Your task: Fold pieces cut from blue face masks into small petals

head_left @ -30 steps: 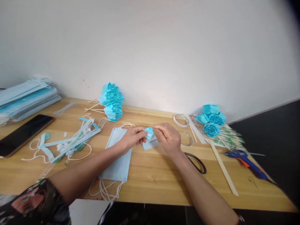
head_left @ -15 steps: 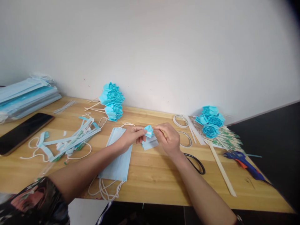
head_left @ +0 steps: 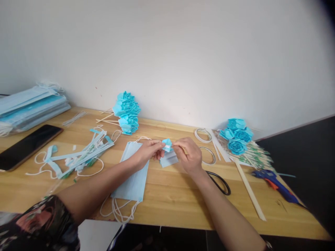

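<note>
Fabric [head_left: 166, 141] in bright blue, folded small with crisp corners and carrying a white strip, is raised between my two hands above the middle of the counter [head_left: 170, 209]. My left hand [head_left: 150, 151] has it pinched between thumb and fingers; my right hand [head_left: 188, 153] is narrowed to a pinch at its right edge, though I can't make out what sits between those fingertips. Just below I see a flat, pale blue piece [head_left: 169, 160], partly covered by my grip. Pleated masks [head_left: 132, 177] lie under my left forearm, their soft white cords looped loosely at the near end. On my right are two round tape rolls [head_left: 204, 141], a smooth black loop [head_left: 228, 188], a straight, flat strip of pale wood [head_left: 250, 191] and a blue plastic glue gun [head_left: 278, 185]. Ruffled, many-petalled blue flowers stand out in two clusters, one back left [head_left: 127, 108], the other back right [head_left: 237, 138].
</note>
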{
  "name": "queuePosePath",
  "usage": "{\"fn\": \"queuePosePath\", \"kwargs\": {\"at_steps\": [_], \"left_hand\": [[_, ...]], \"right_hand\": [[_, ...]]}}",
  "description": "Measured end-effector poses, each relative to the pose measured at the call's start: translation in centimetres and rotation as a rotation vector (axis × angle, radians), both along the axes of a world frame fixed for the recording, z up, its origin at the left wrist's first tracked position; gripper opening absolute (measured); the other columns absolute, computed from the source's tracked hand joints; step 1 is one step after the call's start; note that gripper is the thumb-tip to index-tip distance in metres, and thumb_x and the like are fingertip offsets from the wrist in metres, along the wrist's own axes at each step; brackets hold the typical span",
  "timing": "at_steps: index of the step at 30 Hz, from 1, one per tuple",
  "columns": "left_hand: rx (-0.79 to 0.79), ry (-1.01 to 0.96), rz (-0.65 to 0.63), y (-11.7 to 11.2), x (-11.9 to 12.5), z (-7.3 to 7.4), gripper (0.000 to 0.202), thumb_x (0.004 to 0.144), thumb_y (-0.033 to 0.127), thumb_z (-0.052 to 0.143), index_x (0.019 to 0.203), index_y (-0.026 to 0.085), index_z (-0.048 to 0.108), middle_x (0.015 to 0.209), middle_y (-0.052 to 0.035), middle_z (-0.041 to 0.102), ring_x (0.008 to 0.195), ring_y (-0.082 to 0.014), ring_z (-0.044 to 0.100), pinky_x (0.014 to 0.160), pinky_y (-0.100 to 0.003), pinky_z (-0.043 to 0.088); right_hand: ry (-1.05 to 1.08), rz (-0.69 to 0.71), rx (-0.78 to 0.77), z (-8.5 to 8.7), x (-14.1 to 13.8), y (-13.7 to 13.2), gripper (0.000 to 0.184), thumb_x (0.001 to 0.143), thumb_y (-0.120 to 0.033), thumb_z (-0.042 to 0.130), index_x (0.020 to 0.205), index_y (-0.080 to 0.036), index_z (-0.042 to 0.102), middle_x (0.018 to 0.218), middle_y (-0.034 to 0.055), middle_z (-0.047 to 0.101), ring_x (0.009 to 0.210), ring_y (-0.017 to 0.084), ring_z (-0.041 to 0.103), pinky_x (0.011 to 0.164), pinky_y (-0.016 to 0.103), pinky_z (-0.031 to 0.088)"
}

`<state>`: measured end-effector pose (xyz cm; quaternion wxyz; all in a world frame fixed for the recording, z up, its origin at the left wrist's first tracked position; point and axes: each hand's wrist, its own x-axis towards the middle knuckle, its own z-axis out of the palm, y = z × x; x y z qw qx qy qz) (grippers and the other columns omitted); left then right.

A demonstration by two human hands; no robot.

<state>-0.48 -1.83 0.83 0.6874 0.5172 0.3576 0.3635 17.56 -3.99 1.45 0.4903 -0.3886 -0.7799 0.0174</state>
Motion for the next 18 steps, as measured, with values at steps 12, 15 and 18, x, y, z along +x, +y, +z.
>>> {"fn": "queuePosePath", "kwargs": {"at_steps": [12, 15, 18], "left_hand": [[-0.285, -0.455, -0.085, 0.36, -0.09, 0.3, 0.021, 0.078, 0.034, 0.065, 0.084, 0.014, 0.061, 0.085, -0.0079, 0.066, 0.071, -0.015, 0.061, 0.057, -0.024, 0.042], [-0.278, -0.434, -0.079, 0.27, -0.1, 0.3, 0.022, 0.077, 0.033, 0.066, 0.083, 0.012, 0.064, 0.087, -0.0099, 0.067, 0.073, -0.0156, 0.061, 0.059, -0.025, 0.043], [-0.255, -0.419, -0.073, 0.22, -0.14, 0.37, 0.018, 0.076, 0.029, 0.068, 0.08, 0.011, 0.067, 0.081, -0.0094, 0.067, 0.072, -0.0156, 0.061, 0.059, -0.025, 0.042]], "right_hand": [[0.022, -0.064, 0.008, -0.18, -0.02, 0.11, 0.011, 0.09, -0.019, 0.053, 0.09, -0.025, 0.063, 0.082, 0.0027, 0.067, 0.078, 0.018, 0.061, 0.071, 0.034, 0.049], [-0.017, -0.034, 0.021, -0.1, -0.05, 0.09, 0.012, 0.089, -0.018, 0.055, 0.093, -0.026, 0.063, 0.082, 0.003, 0.067, 0.077, 0.018, 0.061, 0.071, 0.035, 0.049], [-0.032, 0.002, 0.046, 0.08, -0.08, 0.12, 0.014, 0.088, -0.016, 0.055, 0.095, -0.026, 0.063, 0.083, 0.0027, 0.068, 0.078, 0.018, 0.06, 0.07, 0.034, 0.048]]}}
